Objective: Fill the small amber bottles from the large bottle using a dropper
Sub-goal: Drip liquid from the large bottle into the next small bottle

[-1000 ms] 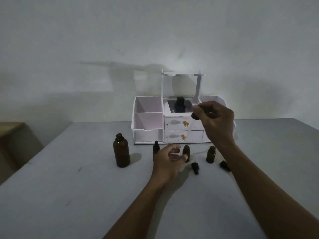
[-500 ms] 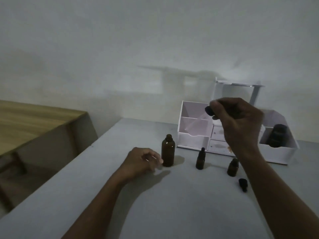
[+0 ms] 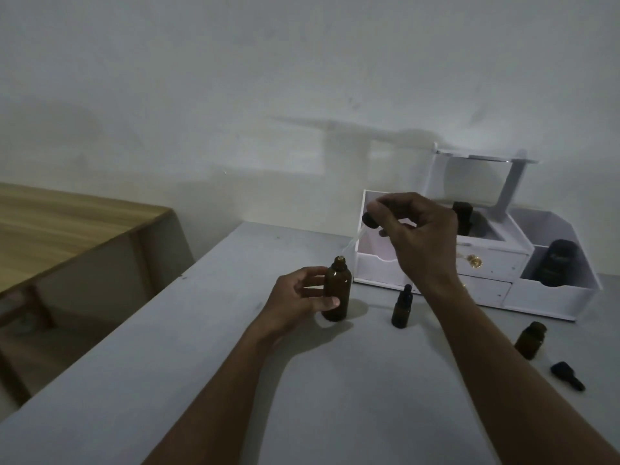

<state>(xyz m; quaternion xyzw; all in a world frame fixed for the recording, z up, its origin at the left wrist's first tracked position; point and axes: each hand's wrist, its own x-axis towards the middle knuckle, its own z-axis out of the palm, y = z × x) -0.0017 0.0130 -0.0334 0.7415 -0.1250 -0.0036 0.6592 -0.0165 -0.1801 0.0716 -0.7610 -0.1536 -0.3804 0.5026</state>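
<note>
The left hand (image 3: 298, 298) wraps round the big bottle (image 3: 337, 293) on the surface (image 3: 369, 380). The right hand (image 3: 424, 239) pinches the dropper (image 3: 370, 219), tip near the bottle's mouth. 1 capped small bottle (image 3: 402, 308) and 1 open small bottle (image 3: 530, 340) stand nearby.

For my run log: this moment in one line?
left hand: grips large bottle | right hand: pinches dropper near its mouth | capped small bottle, open small bottle: standing

Left hand (image 3: 298, 297): low, forearm extended, thumb and fingers curled round the large bottle (image 3: 337, 290).
Right hand (image 3: 419, 236): raised, fingertips pinching the dropper (image 3: 369, 219).
</note>
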